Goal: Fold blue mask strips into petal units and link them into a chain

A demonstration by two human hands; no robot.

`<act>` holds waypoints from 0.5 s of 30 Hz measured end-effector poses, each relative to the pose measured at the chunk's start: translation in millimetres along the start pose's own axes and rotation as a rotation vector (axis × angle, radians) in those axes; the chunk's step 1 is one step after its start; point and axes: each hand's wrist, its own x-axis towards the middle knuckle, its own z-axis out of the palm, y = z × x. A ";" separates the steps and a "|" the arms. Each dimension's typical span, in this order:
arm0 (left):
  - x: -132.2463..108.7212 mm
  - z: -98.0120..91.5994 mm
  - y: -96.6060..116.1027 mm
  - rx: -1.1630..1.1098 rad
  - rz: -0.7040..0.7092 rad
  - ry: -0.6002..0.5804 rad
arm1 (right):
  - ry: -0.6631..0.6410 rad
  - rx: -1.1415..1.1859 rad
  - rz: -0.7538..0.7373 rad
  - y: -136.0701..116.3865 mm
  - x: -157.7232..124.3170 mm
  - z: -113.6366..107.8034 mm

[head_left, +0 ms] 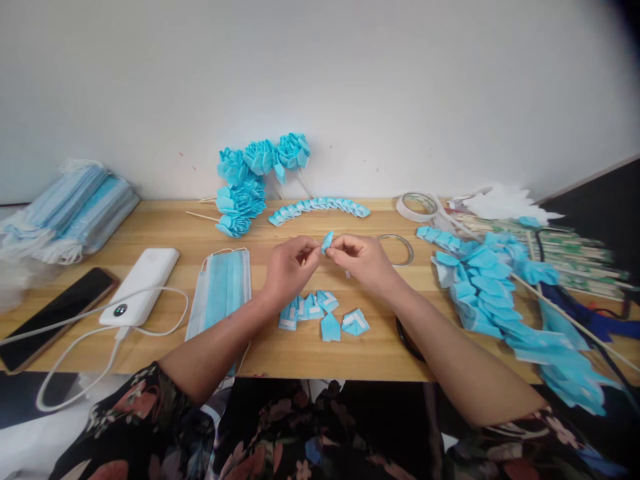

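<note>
Between the fingertips of both hands is a small folded blue petal (327, 241), held above the middle of the table. My left hand (295, 265) pinches its left side, and my right hand (364, 261) pinches it from the right. Below them lie several folded blue pieces (330, 328) with white tape strips on some. Behind the hands, an overlapping row of blue petals (320, 208) curves across the wood. A roll of tape (411, 251) lies flat just past my right hand, partly hidden by it.
Blue flowers on sticks (260, 157) rest against the wall. Face masks (225, 283) lie at left, near a white power bank (143, 283) with a cable and a phone (60, 313). Wrapped masks (85, 207) sit further back. Blue petal strips (480, 287) and another tape roll (417, 207) are right.
</note>
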 end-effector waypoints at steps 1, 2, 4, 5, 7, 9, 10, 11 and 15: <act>0.1 -0.2 0.7 -0.003 -0.005 -0.003 | 0.001 0.000 0.003 -0.3 -0.2 -0.1; 0.4 -0.5 1.3 -0.011 -0.012 -0.007 | 0.001 -0.002 0.004 -0.7 -0.3 -0.3; 1.5 -1.3 1.0 -0.057 -0.042 -0.015 | 0.004 -0.001 0.009 -1.3 -0.4 -1.1; 2.4 -1.8 0.1 -0.100 -0.069 -0.019 | 0.003 0.014 0.018 -1.4 -0.2 -1.8; 5.0 -2.9 -3.5 -0.225 -0.143 -0.008 | 0.002 0.081 0.050 -1.2 0.5 -3.3; 8.2 -4.2 -8.3 -0.363 -0.223 0.020 | 0.001 0.175 0.097 -0.6 1.4 -4.8; 9.7 -4.7 -10.6 -0.421 -0.258 0.027 | 0.000 0.217 0.121 -0.3 1.8 -5.4; 11.0 -5.2 -12.5 -0.471 -0.289 0.021 | 0.001 0.250 0.140 -0.1 2.1 -5.8; 13.5 -5.8 -13.9 -0.587 -0.386 -0.118 | -0.001 0.297 0.149 -0.2 2.5 -5.9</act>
